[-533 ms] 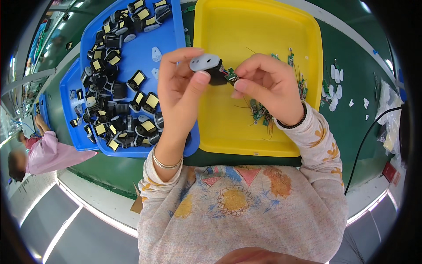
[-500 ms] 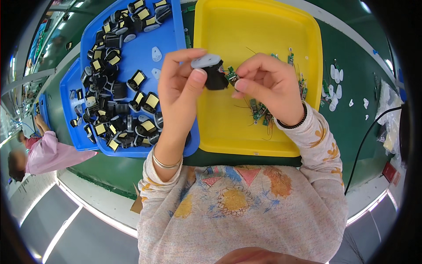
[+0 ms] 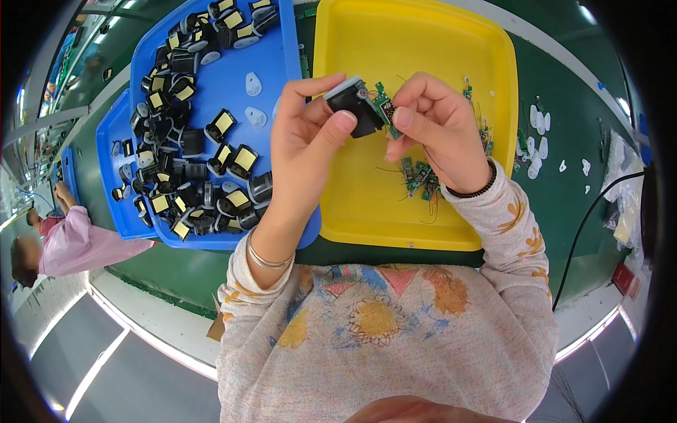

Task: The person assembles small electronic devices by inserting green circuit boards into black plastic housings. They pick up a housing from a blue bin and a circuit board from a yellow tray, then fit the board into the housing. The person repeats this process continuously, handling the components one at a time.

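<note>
Held between thumb and fingers of my left hand (image 3: 310, 137) is a black plastic housing (image 3: 357, 106) with a grey cap, tilted above the yellow tray (image 3: 416, 236). My right hand (image 3: 441, 127) pinches a small green circuit board (image 3: 386, 111) against the housing's right side. Whether the board sits inside the housing or only touches it, I cannot tell. Below the right hand, a bunch of circuit boards (image 3: 423, 178) with thin wires lies in the yellow tray. More boards are by its right wall.
On the left, a blue tray (image 3: 282, 42) holds many black housings (image 3: 190, 141) with pale yellow pads, plus loose grey caps (image 3: 253, 84). White plastic pieces (image 3: 541, 148) lie on the green table at right, near a black cable (image 3: 585, 225). A person in pink (image 3: 84, 236) sits far left.
My left hand has turned the housing, so its black side now faces up. The right hand has brought the board against the housing. Both hands shifted slightly right.
</note>
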A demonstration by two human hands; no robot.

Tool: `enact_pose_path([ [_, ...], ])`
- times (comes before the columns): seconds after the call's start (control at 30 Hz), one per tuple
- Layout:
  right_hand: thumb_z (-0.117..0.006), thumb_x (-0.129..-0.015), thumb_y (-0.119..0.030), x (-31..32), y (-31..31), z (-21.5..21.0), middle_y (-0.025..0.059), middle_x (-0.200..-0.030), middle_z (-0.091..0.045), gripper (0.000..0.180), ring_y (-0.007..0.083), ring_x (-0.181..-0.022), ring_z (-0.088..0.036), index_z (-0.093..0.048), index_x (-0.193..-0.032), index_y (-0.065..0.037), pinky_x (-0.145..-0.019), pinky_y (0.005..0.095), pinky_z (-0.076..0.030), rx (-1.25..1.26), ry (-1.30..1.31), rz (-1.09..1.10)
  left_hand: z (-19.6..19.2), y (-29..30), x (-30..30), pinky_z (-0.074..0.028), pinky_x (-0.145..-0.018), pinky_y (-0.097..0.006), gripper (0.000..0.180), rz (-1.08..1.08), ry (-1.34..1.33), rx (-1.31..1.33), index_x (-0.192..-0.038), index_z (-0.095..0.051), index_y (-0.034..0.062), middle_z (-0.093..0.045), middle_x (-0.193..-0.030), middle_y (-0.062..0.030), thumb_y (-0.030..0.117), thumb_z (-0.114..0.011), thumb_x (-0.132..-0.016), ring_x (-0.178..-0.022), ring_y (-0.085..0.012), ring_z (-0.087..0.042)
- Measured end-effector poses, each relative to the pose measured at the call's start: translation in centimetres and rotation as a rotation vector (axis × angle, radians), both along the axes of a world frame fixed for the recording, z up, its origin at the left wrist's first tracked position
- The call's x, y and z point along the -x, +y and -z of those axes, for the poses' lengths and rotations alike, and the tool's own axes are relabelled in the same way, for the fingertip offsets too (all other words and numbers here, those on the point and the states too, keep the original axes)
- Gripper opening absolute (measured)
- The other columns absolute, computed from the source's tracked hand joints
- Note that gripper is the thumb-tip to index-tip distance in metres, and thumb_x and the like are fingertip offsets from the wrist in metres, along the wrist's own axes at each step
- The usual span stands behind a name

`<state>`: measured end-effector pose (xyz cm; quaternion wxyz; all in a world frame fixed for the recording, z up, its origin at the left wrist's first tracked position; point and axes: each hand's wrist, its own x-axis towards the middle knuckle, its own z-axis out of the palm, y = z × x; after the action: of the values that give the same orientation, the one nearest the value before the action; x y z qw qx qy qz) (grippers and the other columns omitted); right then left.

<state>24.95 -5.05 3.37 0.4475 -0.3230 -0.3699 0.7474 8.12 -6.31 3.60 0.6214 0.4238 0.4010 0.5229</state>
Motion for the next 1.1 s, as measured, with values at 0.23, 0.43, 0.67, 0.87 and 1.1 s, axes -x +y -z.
enact_pose_path([
  [0.23,-0.061,-0.081,-0.006,0.3,-0.1,-0.2,0.0052,-0.072,-0.059,0.011,0.0120,-0.060,-0.061,-0.053,-0.086,0.000,-0.055,0.0214,-0.051,0.004,0.014,-0.008,0.5,-0.1,0.1,-0.045,-0.076,-0.026,0.032,0.052,-0.075,-0.004,-0.113,-0.042,0.0022,-0.061,-0.094,-0.0118,0.005,-0.056,-0.084,-0.084,-0.0134,-0.057],
  [0.43,-0.061,-0.081,-0.007,0.3,-0.2,-0.1,0.0055,-0.073,-0.060,0.012,0.0113,-0.060,-0.061,-0.053,-0.086,0.000,-0.055,0.0205,-0.051,-0.003,-0.017,-0.033,0.4,-0.2,0.0,-0.044,-0.076,-0.025,0.033,0.023,0.075,-0.080,-0.113,-0.044,0.0025,-0.060,-0.093,-0.0094,0.005,-0.058,-0.083,-0.083,-0.0120,-0.055],
  [0.67,-0.061,-0.081,-0.007,0.1,-0.2,-0.2,0.0045,-0.074,-0.058,0.012,0.0079,-0.056,-0.057,-0.053,-0.086,0.000,-0.053,0.0191,-0.049,0.002,-0.088,-0.104,1.3,0.0,0.5,-0.044,-0.072,-0.024,0.034,0.045,0.281,-0.213,-0.113,-0.047,0.0020,-0.060,-0.097,-0.0085,0.004,-0.058,-0.081,-0.079,-0.0112,-0.054],
  [0.87,-0.061,-0.080,-0.008,0.6,-0.7,-0.9,0.0009,-0.072,-0.055,0.011,0.0065,-0.058,-0.053,-0.054,-0.084,0.000,-0.050,0.0185,-0.047,-0.094,-0.210,-0.042,1.5,0.2,0.4,-0.044,-0.075,-0.026,0.034,0.087,0.270,-0.263,-0.115,-0.045,0.0013,-0.057,-0.110,-0.0120,0.006,-0.055,-0.082,-0.087,-0.0148,-0.055],
  [1.1,-0.062,-0.072,-0.002,1.2,-1.3,-0.1,0.0064,-0.067,-0.053,0.011,0.0188,-0.057,-0.055,-0.054,-0.079,-0.004,-0.048,0.0267,-0.042,-0.758,-0.781,0.199,1.0,0.4,0.2,-0.043,-0.080,-0.027,0.039,0.187,0.079,-0.215,-0.115,-0.038,0.0025,-0.043,-0.125,-0.0166,-0.004,-0.046,-0.077,-0.108,-0.0200,-0.048],
])
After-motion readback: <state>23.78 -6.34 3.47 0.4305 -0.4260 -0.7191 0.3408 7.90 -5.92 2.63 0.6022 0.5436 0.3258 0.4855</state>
